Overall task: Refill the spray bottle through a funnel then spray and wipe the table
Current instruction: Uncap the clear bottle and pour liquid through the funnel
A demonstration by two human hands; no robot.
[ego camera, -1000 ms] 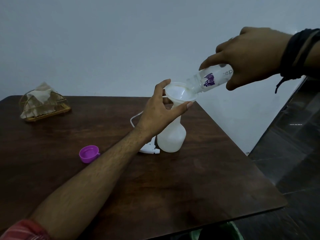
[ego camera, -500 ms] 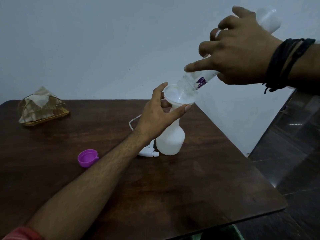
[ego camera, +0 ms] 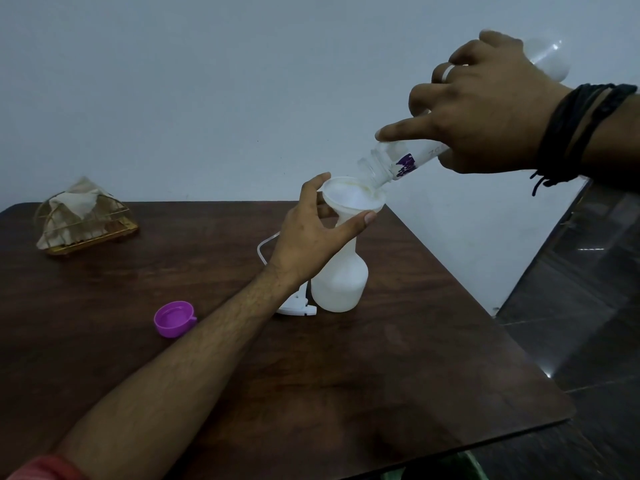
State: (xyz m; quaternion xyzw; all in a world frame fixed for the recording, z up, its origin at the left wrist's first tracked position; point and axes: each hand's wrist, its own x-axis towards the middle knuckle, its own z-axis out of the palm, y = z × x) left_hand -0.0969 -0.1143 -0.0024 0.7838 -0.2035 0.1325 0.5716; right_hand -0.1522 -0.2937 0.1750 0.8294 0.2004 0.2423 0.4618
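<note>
A white spray bottle (ego camera: 341,284) stands without its head on the dark wooden table (ego camera: 398,375). A white funnel (ego camera: 353,199) sits in its neck, with liquid pooled in the cone. My left hand (ego camera: 313,233) grips the funnel just under its rim. My right hand (ego camera: 485,116) holds a clear refill bottle (ego camera: 391,164) with a purple label, tilted steeply mouth-down into the funnel. The white spray head (ego camera: 296,306) with its thin tube lies on the table, left of the bottle and partly behind my left wrist.
A purple cap (ego camera: 174,318) lies open side up on the table to the left. A gold wire holder (ego camera: 85,221) with tissue stands at the far left. The table's right edge drops to a dark tiled floor (ego camera: 571,306). A pale wall is behind.
My right hand has raised the refill bottle's base, so the bottle went from nearly level to steeply tilted into the funnel. My left hand has kept its hold on the funnel.
</note>
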